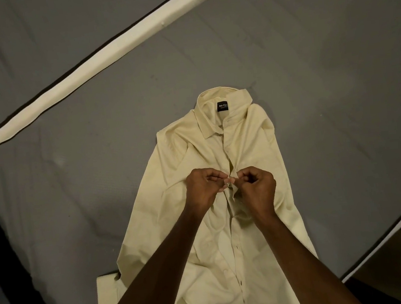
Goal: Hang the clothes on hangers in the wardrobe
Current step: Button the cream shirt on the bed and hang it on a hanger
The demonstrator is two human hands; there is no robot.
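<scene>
A cream button-up shirt (pixel 246 146) lies face up on a grey bed sheet (pixel 309 62), collar pointing away from me, with a black label inside the collar. My left hand (pixel 205 189) and my right hand (pixel 258 187) meet at the shirt's front placket, about chest height. Both hands pinch the fabric edges there with curled fingers, fingertips almost touching. A folded sleeve cuff (pixel 109 295) sticks out at the lower left. No hanger or wardrobe is in view.
A cream mattress edge with dark piping (pixel 110 46) runs diagonally across the upper left. The bed's near edge (pixel 390 227) cuts across the lower right, with floor beyond it. A dark frame (pixel 2 252) runs down the left side.
</scene>
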